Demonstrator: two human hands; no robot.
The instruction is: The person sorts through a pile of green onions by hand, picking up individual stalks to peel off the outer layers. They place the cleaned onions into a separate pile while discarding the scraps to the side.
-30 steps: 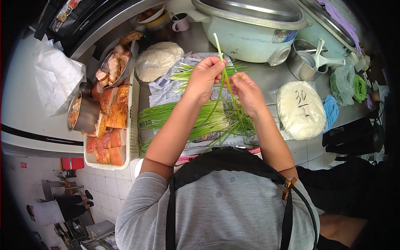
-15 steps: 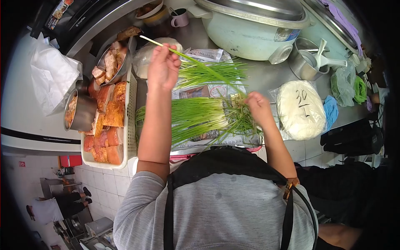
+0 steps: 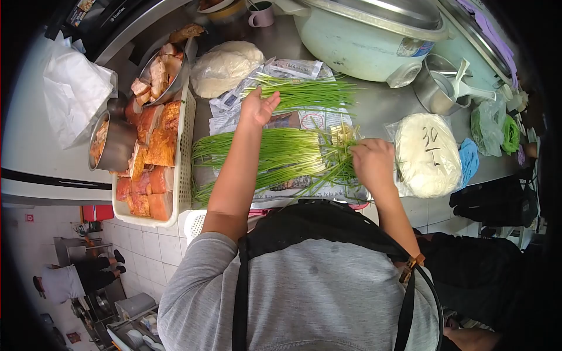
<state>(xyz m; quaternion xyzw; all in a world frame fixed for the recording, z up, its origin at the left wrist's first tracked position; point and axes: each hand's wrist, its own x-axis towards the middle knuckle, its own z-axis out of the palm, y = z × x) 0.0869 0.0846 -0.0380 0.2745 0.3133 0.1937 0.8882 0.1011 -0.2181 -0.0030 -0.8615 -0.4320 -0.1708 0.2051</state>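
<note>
My left hand [image 3: 259, 107] is open, its fingers apart, at the left end of the upper bunch of thin green stalks [image 3: 313, 95]. It holds nothing visible. My right hand [image 3: 373, 159] is closed, with its fingertips down at the loose green trimmings [image 3: 342, 167]; what it pinches is hidden. A larger bunch of green stalks [image 3: 269, 153] with pale ends lies between the forearms, on newspaper [image 3: 348, 194]. Pale cut ends [image 3: 342, 133] lie just left of my right hand.
Left are a white basket [image 3: 186, 146] of roasted meat, a metal bowl [image 3: 183, 82] and a pot [image 3: 120, 146]. A bagged white block [image 3: 428, 155] is at right. Behind stand a large lidded tub [image 3: 351, 47] and a metal pot [image 3: 430, 93]. Another person [image 3: 64, 284] is at lower left.
My left hand has come down and opened, and the long stalk stretched between both hands is no longer held up. My right hand has turned its fingers down onto the trimmings.
</note>
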